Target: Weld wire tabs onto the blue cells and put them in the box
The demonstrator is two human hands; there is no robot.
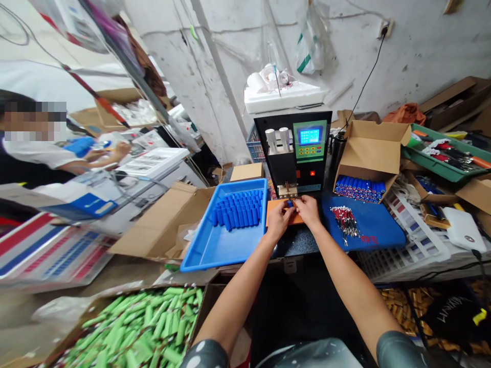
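Observation:
Both hands meet at the foot of a black machine [312, 179] with a lit blue display. My left hand [280, 219] is closed on a small blue cylinder [290, 203], just under the machine's electrode tips. My right hand [307, 209] pinches at the same spot from the right; the tiny part between its fingers is too small to name. An orange block [273, 206] lies beneath the hands. Left of them, a blue tray [207, 251] holds rows of blue cylinders [241, 210]. On a blue mat [387, 230] to the right lies a bundle of red and black wire leads [346, 221].
An open cardboard box [368, 148] of blue cylinders stands behind the mat, with a green bin [445, 166] farther right. Green cylinders [153, 327] fill a box at lower left. A person [69, 161] works at the far left. White foam [284, 98] tops the machine.

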